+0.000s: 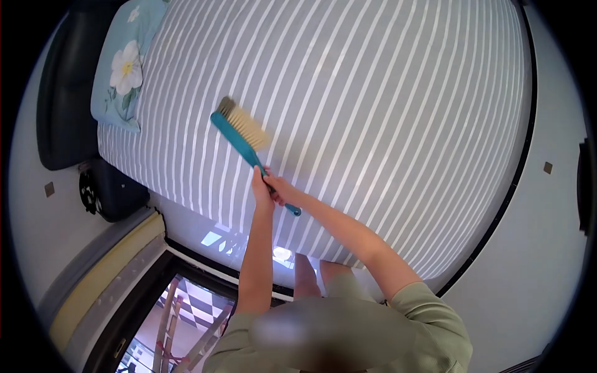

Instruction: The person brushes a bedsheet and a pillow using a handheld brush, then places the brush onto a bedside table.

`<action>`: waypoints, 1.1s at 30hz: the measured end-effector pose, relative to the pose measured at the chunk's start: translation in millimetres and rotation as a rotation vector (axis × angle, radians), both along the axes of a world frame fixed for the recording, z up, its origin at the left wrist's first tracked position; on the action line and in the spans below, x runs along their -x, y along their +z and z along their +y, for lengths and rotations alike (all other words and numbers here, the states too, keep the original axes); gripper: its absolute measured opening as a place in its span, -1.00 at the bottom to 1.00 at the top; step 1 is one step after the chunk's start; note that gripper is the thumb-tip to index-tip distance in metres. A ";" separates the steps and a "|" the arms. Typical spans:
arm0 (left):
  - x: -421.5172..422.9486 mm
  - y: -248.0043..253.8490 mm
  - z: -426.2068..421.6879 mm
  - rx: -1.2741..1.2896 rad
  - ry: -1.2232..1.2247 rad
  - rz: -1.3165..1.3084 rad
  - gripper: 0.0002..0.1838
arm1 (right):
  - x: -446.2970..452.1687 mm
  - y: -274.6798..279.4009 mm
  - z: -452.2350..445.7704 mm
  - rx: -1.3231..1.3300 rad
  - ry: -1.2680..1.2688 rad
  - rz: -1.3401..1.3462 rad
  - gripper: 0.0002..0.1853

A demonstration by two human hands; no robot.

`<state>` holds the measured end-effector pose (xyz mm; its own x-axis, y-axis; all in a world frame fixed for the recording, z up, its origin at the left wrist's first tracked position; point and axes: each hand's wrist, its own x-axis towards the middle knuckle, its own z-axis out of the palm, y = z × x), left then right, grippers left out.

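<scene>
A bed brush (239,138) with a teal handle and pale bristles, darker at the tip, is held out over the bed. Both hands are wrapped round its handle. My left hand (261,186) grips it just below the brush head, and my right hand (284,189) closes on it right beside the left. The handle's end, with a hanging hole, sticks out past my right hand. Beneath lies a grey and white striped bed sheet (373,112). Whether the bristles touch the sheet I cannot tell.
A blue pillow (118,99) with white flowers lies at the left by a dark headboard (65,93). A dark bedside piece (115,189) stands near the bed's corner. At the lower left, a dark-framed opening (171,267) shows a wooden ladder (166,317).
</scene>
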<state>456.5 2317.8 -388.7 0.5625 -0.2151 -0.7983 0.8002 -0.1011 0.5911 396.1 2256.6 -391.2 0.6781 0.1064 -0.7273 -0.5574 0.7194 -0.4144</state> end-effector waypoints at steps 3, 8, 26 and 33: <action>7.1 11.8 44.2 -0.119 0.081 -0.056 -0.62 | 8.8 8.8 37.7 -0.244 0.093 0.027 -0.53; 23.4 33.0 66.7 -0.134 -0.308 -0.243 -0.62 | 39.2 40.3 53.6 -0.604 -0.115 0.012 -0.58; 1.0 47.2 287.8 -0.328 0.355 -0.110 -0.69 | -19.8 37.5 282.3 -0.205 0.326 -0.067 -0.56; 42.4 75.3 283.5 -0.047 -0.141 -0.114 -0.71 | 51.1 78.7 299.3 0.025 -0.201 -0.028 -0.66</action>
<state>414.2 2601.2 -313.5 0.6173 -0.2621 -0.7418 0.7041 -0.2368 0.6695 345.0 2555.9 -312.5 0.7041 -0.0510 -0.7082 -0.3916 0.8041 -0.4472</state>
